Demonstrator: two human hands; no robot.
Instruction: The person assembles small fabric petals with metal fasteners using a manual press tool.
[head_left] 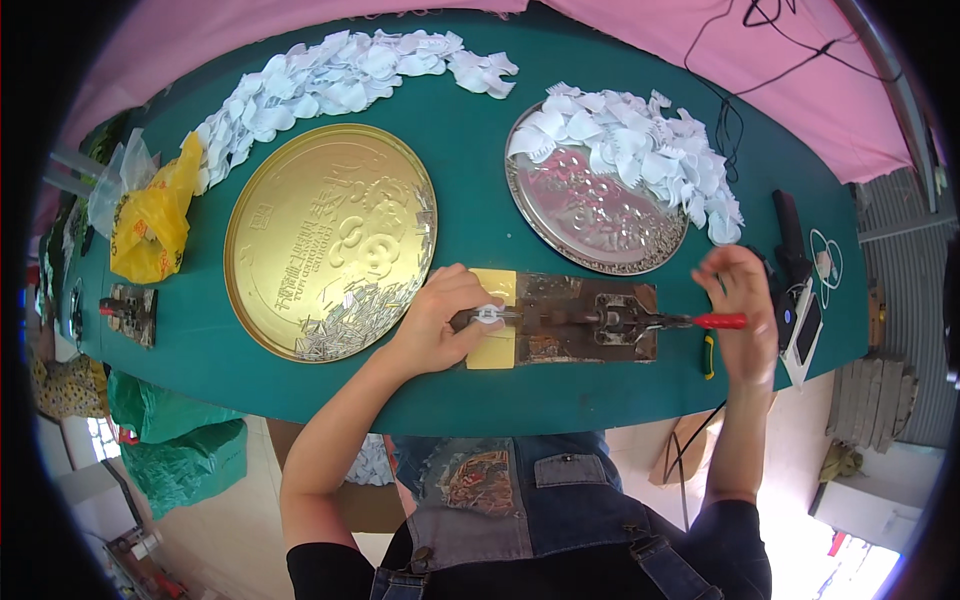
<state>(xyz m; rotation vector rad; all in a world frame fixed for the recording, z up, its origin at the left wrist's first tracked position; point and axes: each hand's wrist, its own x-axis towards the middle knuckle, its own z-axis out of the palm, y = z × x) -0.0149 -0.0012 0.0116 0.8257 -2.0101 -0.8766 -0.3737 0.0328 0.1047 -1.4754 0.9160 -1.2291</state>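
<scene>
We are watching the left hand (pixel 441 318) pinching a small white piece (pixel 488 314) between thumb and fingers, at the left end of the toggle clamp (pixel 618 320). At the clamp's right end, the right hand (pixel 745 315) is hovering open with fingers loosely curled around the red handle (pixel 720 321); we are not able to tell whether the palm is touching it. We are judging the main risk to be a nip: if the handle were swinging while the left fingertips are lying so near the clamp's left end, they could be getting caught. If the pinch were slipping, the white piece could be sitting crooked. Left of the clamp, loose metal pins (pixel 375 310) are lying on the gold tray (pixel 290 215) close to the left wrist, so a careless forearm could be scattering them. Beyond the clamp, white pieces (pixel 640 140) are spilling over the rim of the silver tray (pixel 580 200), and a knock could be sending some onto the tabletop (pixel 470 180). As for writing, the gold tray is bearing raised lettering beside an embossed design, and the yellow bag (pixel 155 225), far left of the clamp, is showing dark print too crumpled for reading.
</scene>
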